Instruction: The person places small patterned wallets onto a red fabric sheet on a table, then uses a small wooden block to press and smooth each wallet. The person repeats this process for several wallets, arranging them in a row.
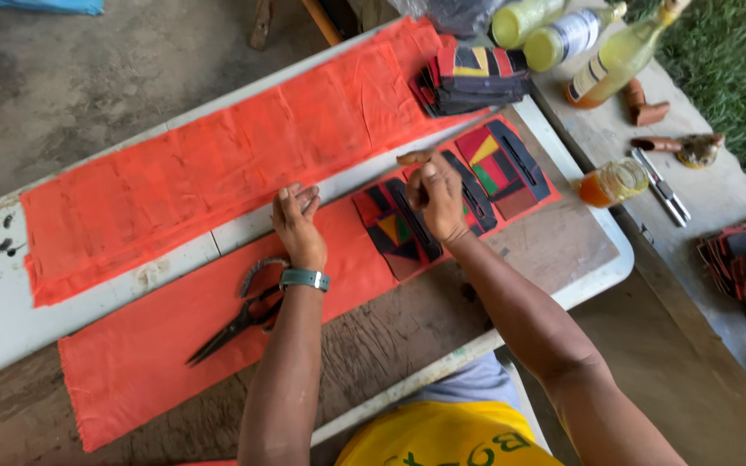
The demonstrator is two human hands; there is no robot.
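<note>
Cloth, long and orange, lies flat just past the fingers of both hands. A second orange strip lies under the left hand, whose fingers are together and pressing it down. Black scissors rest on this strip, near the left wrist. The right hand is curled tight on a small brown stick, above the colourful patches.

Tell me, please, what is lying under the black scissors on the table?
The scissors rest on the nearer strip of orange cloth, beside the left hand's wrist. Beneath the cloth is the brown board; the part directly under the scissors is covered.
</note>
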